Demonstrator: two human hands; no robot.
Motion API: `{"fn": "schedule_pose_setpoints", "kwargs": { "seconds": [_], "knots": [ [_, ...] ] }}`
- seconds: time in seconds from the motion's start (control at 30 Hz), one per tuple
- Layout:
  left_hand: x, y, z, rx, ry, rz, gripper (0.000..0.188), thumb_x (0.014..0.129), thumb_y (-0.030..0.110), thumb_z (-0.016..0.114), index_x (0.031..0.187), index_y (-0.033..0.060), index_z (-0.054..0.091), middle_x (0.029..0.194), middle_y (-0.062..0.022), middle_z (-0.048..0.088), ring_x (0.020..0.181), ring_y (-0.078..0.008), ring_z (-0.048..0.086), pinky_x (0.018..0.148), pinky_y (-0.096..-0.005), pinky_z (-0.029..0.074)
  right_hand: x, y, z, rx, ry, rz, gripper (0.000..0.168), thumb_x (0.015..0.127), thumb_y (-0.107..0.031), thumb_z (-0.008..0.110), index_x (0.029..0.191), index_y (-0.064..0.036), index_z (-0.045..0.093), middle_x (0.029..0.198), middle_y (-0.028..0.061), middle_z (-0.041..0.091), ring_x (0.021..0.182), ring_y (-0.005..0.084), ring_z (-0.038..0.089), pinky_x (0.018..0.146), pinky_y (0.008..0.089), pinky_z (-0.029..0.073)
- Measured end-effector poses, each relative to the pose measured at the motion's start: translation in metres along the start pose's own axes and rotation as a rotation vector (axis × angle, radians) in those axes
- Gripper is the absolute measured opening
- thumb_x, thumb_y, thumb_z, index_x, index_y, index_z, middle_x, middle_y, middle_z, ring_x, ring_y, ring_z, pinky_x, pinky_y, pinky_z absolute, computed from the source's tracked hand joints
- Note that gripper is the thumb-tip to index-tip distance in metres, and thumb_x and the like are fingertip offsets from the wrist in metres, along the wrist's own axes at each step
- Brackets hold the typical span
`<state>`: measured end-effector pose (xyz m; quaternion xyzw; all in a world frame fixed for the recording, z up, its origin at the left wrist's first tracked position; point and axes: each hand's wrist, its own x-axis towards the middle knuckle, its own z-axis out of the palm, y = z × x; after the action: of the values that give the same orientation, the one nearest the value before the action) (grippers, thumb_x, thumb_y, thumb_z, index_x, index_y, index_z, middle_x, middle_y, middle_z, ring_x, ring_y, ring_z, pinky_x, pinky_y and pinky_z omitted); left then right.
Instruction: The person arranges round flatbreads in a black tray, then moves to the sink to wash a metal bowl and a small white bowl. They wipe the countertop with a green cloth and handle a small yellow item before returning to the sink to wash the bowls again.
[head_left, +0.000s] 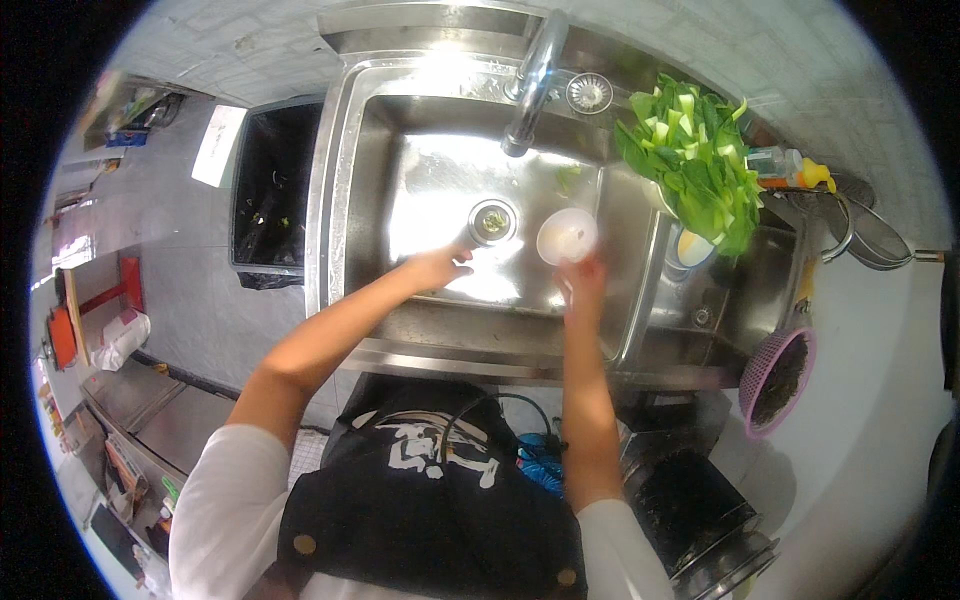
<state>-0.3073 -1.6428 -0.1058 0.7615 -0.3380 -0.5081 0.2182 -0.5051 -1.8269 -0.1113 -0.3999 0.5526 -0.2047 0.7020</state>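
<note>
My right hand (586, 276) grips the near rim of a small white bowl (564, 234), tilted over the large stainless-steel sink basin (435, 176). The hand is blurred. Left of it, my left hand (439, 268) is over the same basin with its fingers apart and nothing in them. Just beyond that hand lies the drain strainer (493, 223), with green scraps caught in it. A loose piece of green leaf (568, 178) rests on the basin floor. Above the basin reaches the chrome faucet (536, 82); I see no water running from it.
Cut leafy greens (694, 165) are heaped on the right, above a smaller basin (675, 300) holding a cup (694, 247). A pink basket (754, 382) and wire strainer (874, 236) are farther right. A black-lined bin (274, 187) stands left of the sink.
</note>
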Motion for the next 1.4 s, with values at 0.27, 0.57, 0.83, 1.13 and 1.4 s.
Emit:
{"fn": "schedule_pose_setpoints", "kwargs": {
  "seconds": [0.27, 0.57, 0.83, 1.13, 1.4],
  "knots": [
    [0.200, -0.103, 0.115, 0.214, 0.490, 0.121, 0.028, 0.079, 0.009, 0.055, 0.105, 0.0021, 0.050, 0.114, -0.0215, 0.049, 0.098, -0.0378, 0.053, 0.083, -0.0383, 0.045, -0.065, -0.026, -0.033, -0.035, -0.069, 0.077, 0.049, 0.075, -0.001, 0.063, 0.120, -0.004, 0.041, 0.114, 0.0079, 0.050, 0.095, 0.0174, 0.054, 0.074, 0.0300, 0.050],
    [0.247, -0.131, 0.137, 0.635, 0.524, 0.427, 0.014, 0.072, 0.007, 0.054, 0.085, 0.0035, 0.057, 0.091, -0.0135, 0.055, 0.086, -0.0314, 0.054, 0.074, -0.0415, 0.044, -0.077, -0.015, -0.084, -0.133, -0.085, 0.005, 0.052, 0.074, 0.007, 0.059, 0.121, -0.004, 0.041, 0.112, 0.0072, 0.053, 0.095, 0.0160, 0.054, 0.072, 0.0289, 0.049],
    [0.195, -0.054, 0.090, 0.089, 0.567, 0.392, 0.009, 0.065, 0.003, 0.061, 0.072, 0.0036, 0.055, 0.075, -0.0134, 0.053, 0.070, -0.0283, 0.054, 0.061, -0.0355, 0.045, -0.077, -0.025, -0.074, -0.048, -0.086, 0.119, 0.054, 0.074, 0.001, 0.063, 0.122, -0.005, 0.040, 0.115, 0.0079, 0.051, 0.100, 0.0176, 0.052, 0.075, 0.0299, 0.049],
    [-0.098, -0.020, -0.115, -0.444, 1.356, 0.221, 0.019, 0.069, -0.007, 0.061, 0.085, 0.0040, 0.062, 0.081, -0.0030, 0.060, 0.071, -0.0090, 0.058, 0.062, -0.0200, 0.047, -0.081, -0.033, -0.040, -0.020, -0.195, 0.148, 0.048, 0.078, -0.001, 0.059, 0.122, -0.005, 0.041, 0.118, 0.0071, 0.050, 0.097, 0.0157, 0.054, 0.074, 0.0273, 0.051],
    [-0.081, -0.077, -0.182, 0.597, 1.096, -0.670, 0.055, 0.069, 0.028, 0.072, 0.118, 0.0124, 0.052, 0.125, -0.0155, 0.047, 0.108, -0.0364, 0.049, 0.085, -0.0396, 0.045, -0.047, -0.019, 0.002, 0.087, -0.280, 0.240, 0.039, 0.080, -0.007, 0.062, 0.115, -0.006, 0.046, 0.107, 0.0048, 0.054, 0.093, 0.0161, 0.055, 0.072, 0.0278, 0.050]
  ]
}}
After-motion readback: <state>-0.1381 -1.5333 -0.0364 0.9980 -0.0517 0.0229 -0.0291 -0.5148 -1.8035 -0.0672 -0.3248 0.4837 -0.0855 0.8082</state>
